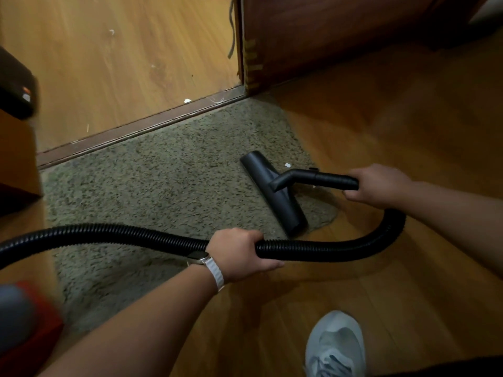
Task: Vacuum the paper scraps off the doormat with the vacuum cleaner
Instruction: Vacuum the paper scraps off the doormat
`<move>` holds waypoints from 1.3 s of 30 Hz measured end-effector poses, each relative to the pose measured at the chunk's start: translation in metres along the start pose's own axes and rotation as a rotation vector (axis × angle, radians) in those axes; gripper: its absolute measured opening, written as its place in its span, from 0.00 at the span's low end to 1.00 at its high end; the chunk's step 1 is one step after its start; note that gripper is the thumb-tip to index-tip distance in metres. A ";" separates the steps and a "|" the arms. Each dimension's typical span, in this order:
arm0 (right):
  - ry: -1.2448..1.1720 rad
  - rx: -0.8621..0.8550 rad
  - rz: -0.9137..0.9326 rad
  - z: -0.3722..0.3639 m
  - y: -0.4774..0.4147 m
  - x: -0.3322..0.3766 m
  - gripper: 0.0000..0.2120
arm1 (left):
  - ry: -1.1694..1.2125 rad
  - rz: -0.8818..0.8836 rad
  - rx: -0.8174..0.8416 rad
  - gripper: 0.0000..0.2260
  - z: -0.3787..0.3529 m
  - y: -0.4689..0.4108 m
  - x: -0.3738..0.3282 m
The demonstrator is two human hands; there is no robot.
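A shaggy grey-green doormat (152,180) lies against a wooden threshold. The black floor nozzle (275,197) of the vacuum cleaner rests on the mat's right end. My right hand (378,185) grips the black tube (326,179) behind the nozzle. My left hand (239,253), with a white watch strap on the wrist, grips the ribbed black hose (130,235), which loops from the left edge across the mat and round to the tube. One white paper scrap (287,165) lies on the mat just right of the nozzle; a smaller scrap (313,187) shows under the tube.
Beyond the threshold (141,126), white scraps (187,100) dot the wood floor. A dark wooden door (313,36) stands open at top right. The red and grey vacuum body (24,317) sits blurred at lower left. My grey shoe (334,344) stands on the floor below.
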State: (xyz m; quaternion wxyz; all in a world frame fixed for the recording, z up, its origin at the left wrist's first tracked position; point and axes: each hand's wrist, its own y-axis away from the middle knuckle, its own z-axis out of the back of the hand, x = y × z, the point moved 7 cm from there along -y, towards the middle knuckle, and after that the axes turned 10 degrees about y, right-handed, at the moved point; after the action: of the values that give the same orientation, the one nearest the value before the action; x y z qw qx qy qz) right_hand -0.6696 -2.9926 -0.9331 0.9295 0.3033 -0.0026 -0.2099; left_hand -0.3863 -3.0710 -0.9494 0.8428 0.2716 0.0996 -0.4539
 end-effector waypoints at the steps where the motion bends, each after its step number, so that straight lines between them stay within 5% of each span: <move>1: -0.018 0.004 -0.019 -0.003 0.001 -0.007 0.11 | 0.003 0.004 0.006 0.28 -0.001 -0.001 -0.003; 15: 0.022 -0.045 0.064 -0.007 0.002 -0.001 0.12 | -0.065 -0.048 0.015 0.26 0.002 -0.018 -0.015; 26: -0.090 -0.044 -0.210 -0.017 0.001 -0.058 0.10 | -0.043 0.011 -0.019 0.27 0.010 -0.039 -0.020; 39: -0.174 -0.034 -0.154 -0.023 -0.008 -0.053 0.13 | -0.026 -0.011 -0.007 0.26 0.006 -0.039 -0.021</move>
State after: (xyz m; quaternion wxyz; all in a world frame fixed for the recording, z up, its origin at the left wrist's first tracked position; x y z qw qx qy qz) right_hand -0.7181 -2.9646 -0.9499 0.9118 0.2674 -0.0566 -0.3065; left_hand -0.4306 -3.0767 -0.9503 0.8424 0.2623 0.0918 -0.4616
